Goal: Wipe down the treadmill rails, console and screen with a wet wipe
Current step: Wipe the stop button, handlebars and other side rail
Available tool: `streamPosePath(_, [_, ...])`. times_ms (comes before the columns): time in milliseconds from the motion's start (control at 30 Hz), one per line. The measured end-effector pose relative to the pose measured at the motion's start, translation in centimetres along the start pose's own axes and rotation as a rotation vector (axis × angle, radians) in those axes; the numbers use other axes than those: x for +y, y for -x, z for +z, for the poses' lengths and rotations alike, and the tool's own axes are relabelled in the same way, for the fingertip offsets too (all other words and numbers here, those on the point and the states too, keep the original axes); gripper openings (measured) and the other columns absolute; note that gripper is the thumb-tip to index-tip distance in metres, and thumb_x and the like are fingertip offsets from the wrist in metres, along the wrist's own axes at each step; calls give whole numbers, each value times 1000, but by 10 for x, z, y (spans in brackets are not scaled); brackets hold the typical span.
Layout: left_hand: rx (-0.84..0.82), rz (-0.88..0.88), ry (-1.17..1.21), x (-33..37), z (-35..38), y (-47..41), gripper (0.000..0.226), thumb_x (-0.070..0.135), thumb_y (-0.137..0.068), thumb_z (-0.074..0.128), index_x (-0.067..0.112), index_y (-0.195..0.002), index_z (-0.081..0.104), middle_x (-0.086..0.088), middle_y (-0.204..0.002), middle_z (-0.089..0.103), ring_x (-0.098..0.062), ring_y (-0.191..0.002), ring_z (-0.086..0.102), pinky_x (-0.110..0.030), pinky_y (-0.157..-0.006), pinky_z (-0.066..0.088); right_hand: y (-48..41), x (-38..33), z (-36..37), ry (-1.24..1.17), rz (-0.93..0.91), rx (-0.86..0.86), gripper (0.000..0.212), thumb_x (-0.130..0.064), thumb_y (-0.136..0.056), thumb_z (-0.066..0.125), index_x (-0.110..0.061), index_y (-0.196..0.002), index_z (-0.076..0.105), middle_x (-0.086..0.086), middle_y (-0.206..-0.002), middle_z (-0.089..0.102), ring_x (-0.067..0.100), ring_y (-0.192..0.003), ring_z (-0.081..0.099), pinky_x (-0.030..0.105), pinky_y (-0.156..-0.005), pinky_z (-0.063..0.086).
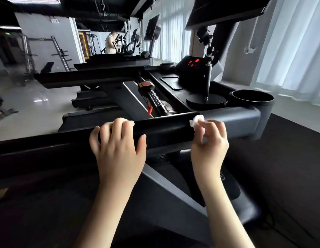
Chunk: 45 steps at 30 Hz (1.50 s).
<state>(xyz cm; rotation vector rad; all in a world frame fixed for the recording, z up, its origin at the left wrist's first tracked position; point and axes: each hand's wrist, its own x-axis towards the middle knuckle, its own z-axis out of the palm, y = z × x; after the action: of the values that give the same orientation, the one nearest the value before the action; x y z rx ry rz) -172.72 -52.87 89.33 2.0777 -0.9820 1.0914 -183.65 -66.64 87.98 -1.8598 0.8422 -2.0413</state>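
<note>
Wet wipe (196,121), pinched in right fingers (210,125), should press firmly along the rail (164,130); left fingers (119,127) grip it.

- Daylight glows through white curtains (289,51) on the right.
- Pale floor (30,104) shines, glossy.
- Racks (61,54) stand against the white wall (39,27), under a black ceiling (80,4).

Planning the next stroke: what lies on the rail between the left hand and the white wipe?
Nothing: the head view shows the black padded rail bare between the gripping left hand and the crumpled white wipe that the right hand pinches.
</note>
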Motion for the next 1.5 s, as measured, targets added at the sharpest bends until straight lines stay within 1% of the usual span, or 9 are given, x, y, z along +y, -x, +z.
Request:
streamPosePath(67, [-7,-14,1,1,0,-1,30,34,-83,57,11,-102,60,-4,-105,61,-27,-104,45,-54,-96,35,-16,6,-2,19,-5,36,19,-1,-86,53,-4,-87,72,12,-93,64,36,-81,62,39,-72,50])
streamPosePath(267, [-62,-53,28,10,-3,-6,28,31,-79,56,14,-101,60,-1,-106,60,-27,-107,48,-52,-101,29,-27,10,-6,19,-209,-185,35,17,-76,59,-10,-90,76,5,-90,66,29,-83,53,18,-71,34])
streamPosePath(433, [-60,89,144,34,3,-16,38,32,-82,49,16,-113,63,2,-113,62,-19,-108,45,-40,-100,26,-36,18,-13,95,-72,-41,25,5,-79,58,-9,-88,76,7,-87,66,34,-80,59,22,-66,37])
streamPosePath(533, [-77,152,152,45,10,-19,39,34,-84,45,17,-113,65,4,-111,64,-18,-106,47,-36,-98,27,-14,9,-13,54,-92,-105,18,4,-79,57,-6,-81,73,8,-86,64,30,-70,62,22,-61,39])
streamPosePath(733, [-58,133,132,48,19,-20,31,31,-83,48,17,-103,67,4,-101,64,-20,-97,49,-35,-91,29,-22,30,-21,59,49,-19,12,8,-80,58,1,-77,66,17,-90,59,34,-67,59,38,-58,48])
streamPosePath(900, [-46,120,136,51,19,-18,32,31,-84,46,15,-104,66,2,-102,64,-22,-97,49,-36,-89,30,10,25,-17,-42,55,-120,19,16,-78,62,-2,-80,66,9,-92,58,24,-70,60,39,-57,53])
streamPosePath(1067, [-43,120,126,51,21,-17,32,31,-84,47,15,-104,66,1,-101,63,-23,-95,50,-37,-88,30,6,44,-20,-8,198,7,17,16,-79,61,-1,-78,62,11,-91,56,25,-70,59,38,-61,49])
streamPosePath(1367, [-25,129,113,53,22,-17,31,29,-84,47,14,-105,65,0,-101,62,-22,-95,48,-38,-89,31,-39,36,-11,68,-10,42,24,7,-82,56,-4,-95,74,14,-95,64,34,-86,58,22,-78,41])
streamPosePath(1500, [-9,142,112,52,22,-17,31,28,-85,46,14,-105,65,0,-102,63,-22,-96,47,-38,-89,31,-39,31,-8,103,-181,-87,27,6,-81,57,-10,-94,75,8,-92,64,28,-86,51,34,-74,43])
